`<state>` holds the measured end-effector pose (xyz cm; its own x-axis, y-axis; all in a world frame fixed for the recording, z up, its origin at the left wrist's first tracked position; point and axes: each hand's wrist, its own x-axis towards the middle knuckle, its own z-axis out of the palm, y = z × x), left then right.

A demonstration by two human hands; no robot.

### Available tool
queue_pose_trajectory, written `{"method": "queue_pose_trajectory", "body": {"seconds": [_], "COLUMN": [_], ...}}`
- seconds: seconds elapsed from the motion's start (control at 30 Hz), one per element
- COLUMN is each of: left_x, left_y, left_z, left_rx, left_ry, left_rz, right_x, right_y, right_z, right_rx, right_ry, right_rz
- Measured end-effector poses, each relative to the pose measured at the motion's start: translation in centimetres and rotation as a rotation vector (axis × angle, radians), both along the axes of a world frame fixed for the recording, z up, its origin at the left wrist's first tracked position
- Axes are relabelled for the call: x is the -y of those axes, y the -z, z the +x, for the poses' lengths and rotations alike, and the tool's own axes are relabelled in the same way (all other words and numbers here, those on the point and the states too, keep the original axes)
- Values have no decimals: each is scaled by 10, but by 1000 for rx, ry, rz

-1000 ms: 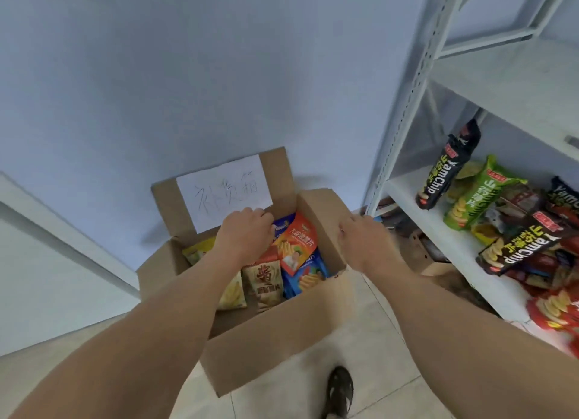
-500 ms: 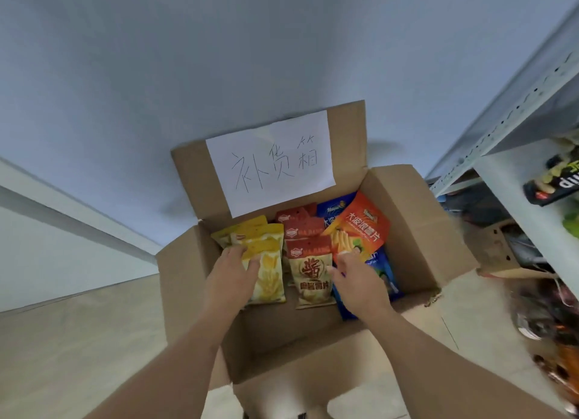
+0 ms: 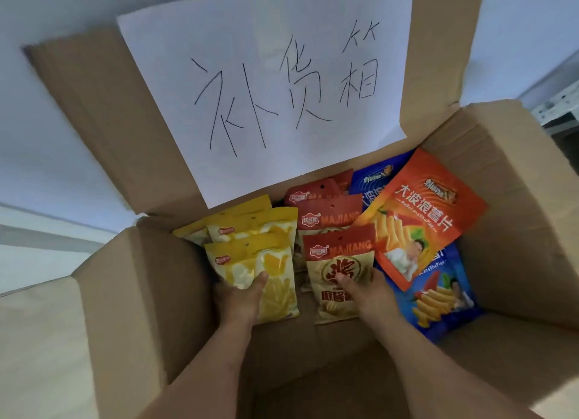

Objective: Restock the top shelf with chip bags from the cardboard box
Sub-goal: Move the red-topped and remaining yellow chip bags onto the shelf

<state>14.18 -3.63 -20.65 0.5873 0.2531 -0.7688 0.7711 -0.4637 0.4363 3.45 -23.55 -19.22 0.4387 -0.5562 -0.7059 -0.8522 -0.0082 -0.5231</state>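
Both forearms reach down into open cardboard box (image 3: pixel 517 218). Left hand (image 3: pixel 239 296) grips front yellow bag (image 3: pixel 275 274), thumb on face, fingers hidden behind. Right hand (image 3: pixel 368 293) rests on red-and-cream bag (image 3: pixel 340 265); grip cannot be told. Glossy orange bag (image 3: pixel 419 211) overlaps blue bag (image 3: pixel 445 299). Handwritten paper sheet (image 3: pixel 282 73) on corrugated rear flap.

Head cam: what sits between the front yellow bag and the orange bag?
The red-and-beige MAJIANG bags, stacked front to back between the yellow bag and the orange bag; right hand touches the front one.
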Motion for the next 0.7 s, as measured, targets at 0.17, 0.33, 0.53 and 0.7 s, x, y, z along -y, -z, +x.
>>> {"method": "queue_pose_trajectory", "body": {"seconds": [0.17, 0.33, 0.53, 0.7], "left_x": [6, 5, -9, -4], "left_y": [38, 49, 54, 26], "left_z": [-4, -10, -14, -21], "left_rx": [6, 33, 48, 32], "left_ry": [-23, -51, -44, 25], "left_rz": [76, 138, 17, -148], "right_x": [3, 4, 16, 13], "right_y": [48, 68, 78, 42], "right_z": [-1, -3, -20, -24], "right_rx": [-118, -240, -127, 75], "right_ry": [34, 100, 62, 135], "right_rz": [-20, -39, 155, 295]}}
